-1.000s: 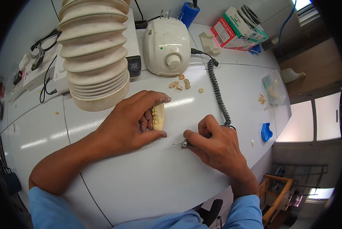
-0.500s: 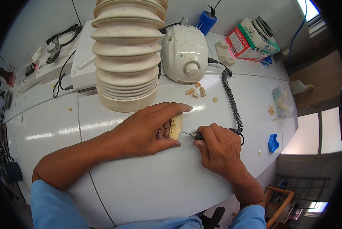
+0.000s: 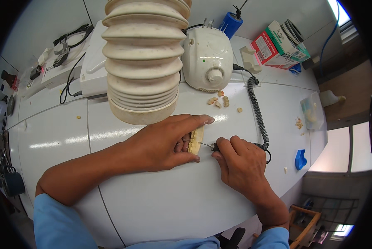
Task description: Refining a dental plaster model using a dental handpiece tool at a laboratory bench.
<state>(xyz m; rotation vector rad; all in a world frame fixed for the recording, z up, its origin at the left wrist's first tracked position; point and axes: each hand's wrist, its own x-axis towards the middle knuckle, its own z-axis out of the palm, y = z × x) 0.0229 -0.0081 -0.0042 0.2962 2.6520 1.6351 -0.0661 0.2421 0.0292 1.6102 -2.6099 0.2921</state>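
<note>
Toward the left of the white tabletop (image 3: 161, 207), a cream ribbed plastic hose (image 3: 144, 62) hangs with its mouth just beyond the left hand (image 3: 169, 143), perhaps placed there to draw off dust. The left hand's grip is wide, thumb and forefinger braced at either end of a pale yellow, curved dental cast (image 3: 198, 139), apparently to steady it while leaving its smooth outer side exposed to the right. The cast is near the middle of the tabletop, well inside its edges; whether it rests on the surface is hard to tell. A slim dark handpiece with a metal nose (image 3: 213, 147) points at that side, its thin tip at the cast, contact uncertain. The right hand (image 3: 244, 164) holds it in a narrow, pen-like grip, likely for fine control. Its black coiled cord (image 3: 258, 108) runs toward the far edge, outside the space between the hands, so it seems to leave slack for small strokes. Near the right edge, a blue angular plastic tray (image 3: 301, 159) sits well apart from the right hand, leaving that elbow room outward.
</note>
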